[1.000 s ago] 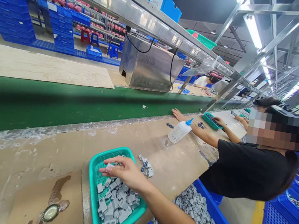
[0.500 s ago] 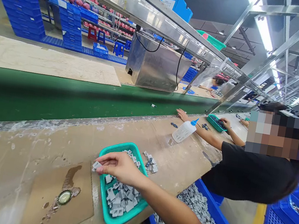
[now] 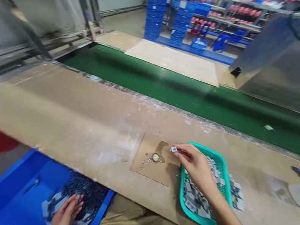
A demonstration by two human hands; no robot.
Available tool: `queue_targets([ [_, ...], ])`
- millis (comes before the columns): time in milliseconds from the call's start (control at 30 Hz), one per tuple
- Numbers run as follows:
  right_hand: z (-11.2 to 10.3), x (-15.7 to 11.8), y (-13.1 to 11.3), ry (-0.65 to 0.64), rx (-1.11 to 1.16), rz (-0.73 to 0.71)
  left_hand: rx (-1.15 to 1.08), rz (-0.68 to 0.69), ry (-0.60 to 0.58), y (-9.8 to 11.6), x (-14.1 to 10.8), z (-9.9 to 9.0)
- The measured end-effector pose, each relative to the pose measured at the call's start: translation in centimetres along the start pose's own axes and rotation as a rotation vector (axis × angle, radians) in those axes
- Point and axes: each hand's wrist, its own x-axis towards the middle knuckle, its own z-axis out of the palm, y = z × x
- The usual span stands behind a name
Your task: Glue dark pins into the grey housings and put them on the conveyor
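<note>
"Which step is this, would you say?"

"Picking out parts, I'd judge. The right hand (image 3: 194, 164) has a gray part (image 3: 174, 149) pinched between thumb and fingertips, held up just past the left rim of the basket (image 3: 220, 162), by the far right corner of the cardboard (image 3: 147, 146)."

"And the left hand (image 3: 67, 212)?"

"Down in the blue bin (image 3: 25, 184), below the front edge of the tabletop (image 3: 80, 116), fingers half curled at the dark parts (image 3: 83, 184). They blend together from here, so I can't tell whether it has hold of one."

"What does the next move call for?"

"For the left, I'd say, singling one dark piece out of that tangle. For the right, a pinch firm enough not to drop something so small."

"What's in the containers?"

"The basket stands near the tabletop's front edge, to the right of the lap, with a loose heap of gray pieces (image 3: 193, 200) inside. More lie on the tabletop just beside its right rim. In the bin, the dark parts are heaped toward the right wall."

"And on the cardboard?"

"A round cap (image 3: 156, 157), with wet-looking patches around it, apart from both hands."
</note>
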Motion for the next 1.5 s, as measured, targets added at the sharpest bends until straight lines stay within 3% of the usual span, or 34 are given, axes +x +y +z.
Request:
queue_targets([
  [100, 1.2, 0.0, -0.2, -0.098, -0.239, -0.193, -0.155, -0.164, 0.012, -1.1, 0.2, -0.1],
  [267, 3.2, 0.0, 0.1, -0.239, -0.373, -0.351, -0.181, -0.181, 0.016, -1.9, 0.0, -0.3],
  [567, 4.3, -0.3, 1.8, -0.282, -0.449, -0.393, -0.201, -0.175, -0.034, -1.5, -0.8, -0.5],
  [800, 4.0, -0.1, 1.2, -0.285, -0.367, -0.335, -0.304, -0.161, -0.236, 2.1, -4.5, 0.1],
  [933, 3.1, -0.3, -1.1, -0.263, -0.118, -0.101, -0.319, -0.169, -0.412, 4.6, -8.3, 3.2],
  [1067, 2.2, -1.3, -3.6, -0.294, 0.266, 0.247, -0.351, -0.128, -0.595, 6.0, -11.9, 8.8],
  [1200, 1.5, -2.6, -4.8, -0.285, 0.415, 0.353, -0.383, -0.07, -0.692, 6.3, -14.3, 13.5],
  [1300, 1.1, -3.5, -5.0, -0.272, 0.458, 0.365, -0.342, -0.015, -0.766, 6.5, -15.5, 15.1],
  [1500, 0.6, -4.3, -4.8, -0.314, 0.521, 0.35, -0.197, 0.09, -0.85, 7.6, -17.2, 15.3],
])
